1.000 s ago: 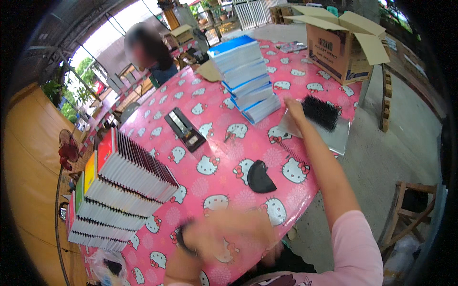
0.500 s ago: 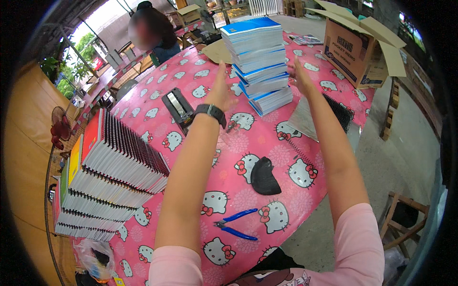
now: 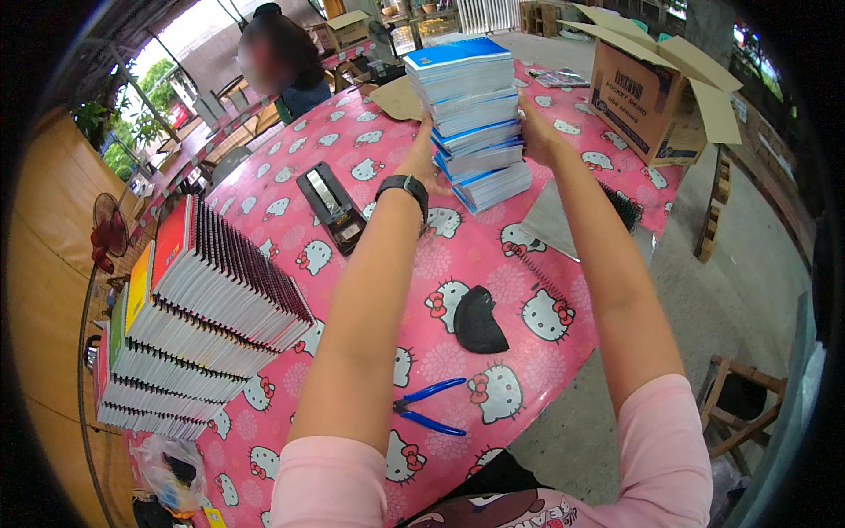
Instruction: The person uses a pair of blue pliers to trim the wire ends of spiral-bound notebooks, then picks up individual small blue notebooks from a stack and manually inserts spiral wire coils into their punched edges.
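Note:
A tall stack of blue-covered notebooks (image 3: 480, 145) rises in uneven layers near the far right of the table. My left hand (image 3: 426, 165), with a black watch at the wrist, presses on its left side. On the opposite side my right hand (image 3: 537, 134) lies against the middle layers, so the stack is gripped between both palms. Some fingertips are hidden behind the pages. Right of the stack, by my right forearm, lie a grey flat sheet (image 3: 553, 220) and a bundle of black spiral coils (image 3: 620, 204). A black and silver punch-like device (image 3: 330, 207) sits left of my left wrist.
Piles of spiral-bound notebooks (image 3: 207, 326) stand at the left. Nearer me lie blue-handled cutters (image 3: 429, 407), a black curved piece (image 3: 481, 320) and a loose coil (image 3: 539, 273). An open cardboard box (image 3: 635, 101) is at the right edge. Another person (image 3: 286, 57) sits beyond the table.
Both hands have closed in from beside the stack and now touch its two sides. The whole view has shifted slightly; the stack still stands on the table.

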The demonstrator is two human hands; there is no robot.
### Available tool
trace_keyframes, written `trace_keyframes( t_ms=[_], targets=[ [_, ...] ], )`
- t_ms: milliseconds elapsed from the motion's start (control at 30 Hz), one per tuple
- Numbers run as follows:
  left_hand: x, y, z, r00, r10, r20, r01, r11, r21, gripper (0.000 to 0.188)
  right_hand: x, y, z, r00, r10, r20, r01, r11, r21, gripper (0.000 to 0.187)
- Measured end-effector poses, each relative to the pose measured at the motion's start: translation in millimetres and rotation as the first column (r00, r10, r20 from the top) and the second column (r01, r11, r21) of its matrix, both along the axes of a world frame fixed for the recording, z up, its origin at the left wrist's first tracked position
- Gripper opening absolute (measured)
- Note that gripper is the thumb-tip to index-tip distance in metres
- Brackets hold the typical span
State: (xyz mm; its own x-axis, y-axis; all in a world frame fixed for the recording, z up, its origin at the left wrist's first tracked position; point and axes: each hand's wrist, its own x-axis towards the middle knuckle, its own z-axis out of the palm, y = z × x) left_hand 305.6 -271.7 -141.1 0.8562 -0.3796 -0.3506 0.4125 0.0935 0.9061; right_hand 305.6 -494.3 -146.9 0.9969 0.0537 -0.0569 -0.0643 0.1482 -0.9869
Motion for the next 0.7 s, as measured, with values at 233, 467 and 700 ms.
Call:
trace_keyframes(
  t_ms=[233, 467, 700],
  targets=[
    [-12.1, -1.1, -6.3, 1.000, 0.004, 0.028, 0.000, 0.991, -0.132, 0.131, -17.2, 8.2, -2.3, 0.996, -0.073, -0.046, 0.071, 0.997, -0.041, 0.100],
    [-61.4, 2.6, 8.5, 0.997, 0.043, 0.061, -0.022, 0.949, -0.315, 0.119, -50.2, 33.4, 4.3, 0.980, -0.158, -0.120, 0.151, 0.986, -0.064, 0.103],
    [-98.0, 7.8, 25.0, 0.999, 0.049, 0.019, -0.038, 0.930, -0.365, 0.089, -71.8, 37.5, 10.1, 0.988, -0.056, -0.146, 0.067, 0.995, 0.074, 0.105]
  ],
)
